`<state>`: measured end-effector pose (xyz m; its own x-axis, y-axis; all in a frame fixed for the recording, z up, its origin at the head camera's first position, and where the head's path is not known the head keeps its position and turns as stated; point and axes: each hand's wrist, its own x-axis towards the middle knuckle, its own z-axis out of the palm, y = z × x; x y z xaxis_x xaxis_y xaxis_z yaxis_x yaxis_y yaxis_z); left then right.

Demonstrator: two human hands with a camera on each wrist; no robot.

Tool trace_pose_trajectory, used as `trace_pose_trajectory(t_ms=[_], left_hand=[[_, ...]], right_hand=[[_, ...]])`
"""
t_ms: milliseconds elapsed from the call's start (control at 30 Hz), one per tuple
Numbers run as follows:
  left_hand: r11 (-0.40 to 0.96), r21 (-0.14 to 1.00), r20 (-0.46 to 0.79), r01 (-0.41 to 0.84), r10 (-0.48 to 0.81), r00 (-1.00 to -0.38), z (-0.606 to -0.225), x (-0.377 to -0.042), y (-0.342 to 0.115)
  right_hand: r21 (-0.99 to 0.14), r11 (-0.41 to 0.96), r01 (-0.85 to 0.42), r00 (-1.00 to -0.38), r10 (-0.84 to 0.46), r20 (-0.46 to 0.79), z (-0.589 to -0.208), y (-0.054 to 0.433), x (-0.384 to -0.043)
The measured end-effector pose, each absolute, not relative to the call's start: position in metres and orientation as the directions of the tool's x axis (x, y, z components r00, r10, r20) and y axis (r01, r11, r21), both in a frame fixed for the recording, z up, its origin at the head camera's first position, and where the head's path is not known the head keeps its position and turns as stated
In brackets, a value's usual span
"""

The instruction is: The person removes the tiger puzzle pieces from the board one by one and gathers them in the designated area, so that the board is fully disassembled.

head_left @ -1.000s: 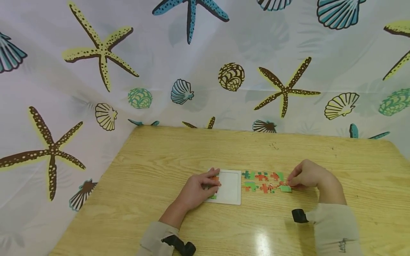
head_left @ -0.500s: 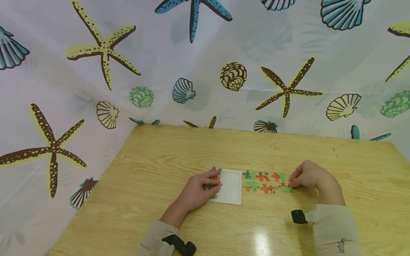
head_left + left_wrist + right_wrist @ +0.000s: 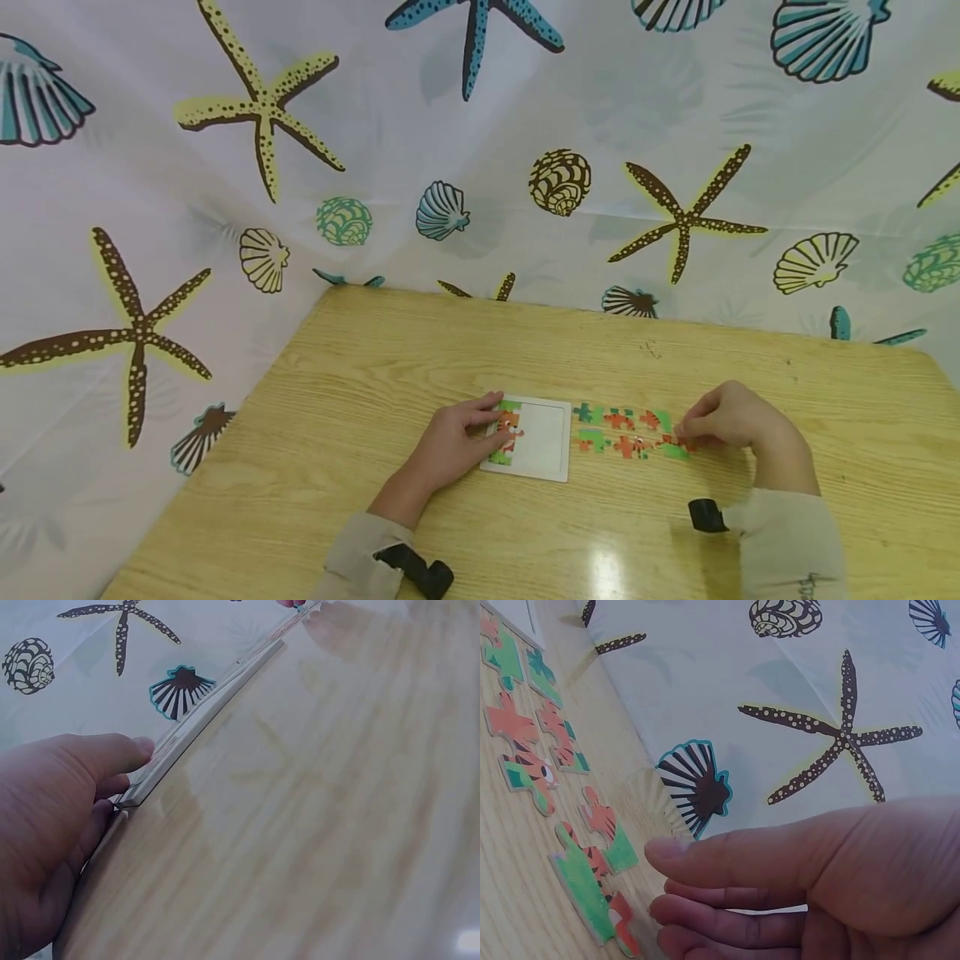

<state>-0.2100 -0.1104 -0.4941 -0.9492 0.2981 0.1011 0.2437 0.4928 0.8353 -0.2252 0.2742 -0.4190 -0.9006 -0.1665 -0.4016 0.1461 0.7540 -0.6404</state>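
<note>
A white puzzle tray [image 3: 545, 442] lies mid-table, with joined puzzle pieces [image 3: 507, 446] showing an orange animal along its left side. My left hand [image 3: 453, 442] holds the tray's left edge, and in the left wrist view its thumb [image 3: 120, 754] rests on the near corner. To the tray's right, loose green and orange puzzle pieces [image 3: 624, 447] lie in two rows. Beside the row's right end is my right hand [image 3: 731, 417], its fingertips close to a green and orange piece [image 3: 585, 889]. In the right wrist view, nothing shows between its thumb and fingers.
The wooden table [image 3: 420, 350] meets a white cloth [image 3: 480, 167] printed with starfish and shells, hanging at the back and left. Dark wrist cameras [image 3: 707, 515] sit on both beige sleeves [image 3: 791, 533].
My left fingers have drawn back to the left, uncovering more of the pieces in the tray. My right hand stays at the row's right end. The head view has shifted slightly.
</note>
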Motion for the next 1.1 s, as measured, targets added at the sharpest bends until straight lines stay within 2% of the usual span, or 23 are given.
trace_pose_trajectory(t_ms=[133, 333, 567, 1100], left_hand=[[0.489, 0.842, 0.086, 0.229, 0.297, -0.951, -0.492, -0.210, -0.112], [0.472, 0.855, 0.080, 0.216, 0.291, -0.953, -0.493, -0.210, -0.111], [0.475, 0.853, 0.076, 0.215, 0.295, -0.953, -0.493, -0.210, -0.111], [0.460, 0.861, 0.075, 0.217, 0.306, -0.949, -0.491, -0.209, -0.116]], right_hand=[[-0.661, 0.739, 0.133, -0.908, -0.177, -0.380, -0.417, 0.272, -0.226], [-0.750, 0.651, 0.118, -0.890, -0.266, -0.371, -0.418, 0.263, -0.228], [-0.792, 0.606, 0.076, -0.876, -0.338, -0.343, -0.423, 0.252, -0.228], [-0.834, 0.549, 0.060, -0.900, -0.332, -0.283, -0.430, 0.225, -0.235]])
